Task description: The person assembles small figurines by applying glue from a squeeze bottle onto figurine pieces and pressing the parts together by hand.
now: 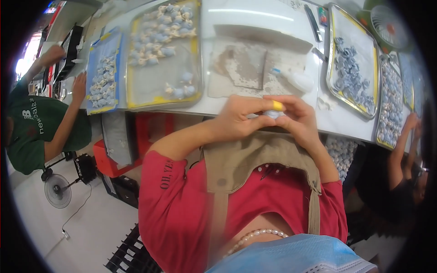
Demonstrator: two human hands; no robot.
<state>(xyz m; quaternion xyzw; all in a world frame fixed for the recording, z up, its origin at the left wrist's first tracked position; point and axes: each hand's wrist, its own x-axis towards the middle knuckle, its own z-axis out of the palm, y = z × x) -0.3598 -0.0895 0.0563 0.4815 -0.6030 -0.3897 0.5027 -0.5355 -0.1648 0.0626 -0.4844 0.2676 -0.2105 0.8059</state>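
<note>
- The held piece (272, 113) is tinted pale blue.
- The finger band (278, 106) is coloured yellow.
- The T-shirt (248, 200) is coloured red, lettered in black.
- The apron (241, 158) is coloured khaki.
- The large left tray (154, 77) is edged in yellow.

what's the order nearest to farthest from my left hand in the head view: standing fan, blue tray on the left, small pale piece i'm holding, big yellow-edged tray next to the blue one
From the left hand:
1. Small pale piece, held at the fingertips
2. Yellow-edged tray, ahead and left
3. Blue tray, farther left
4. Standing fan, lower left
</note>
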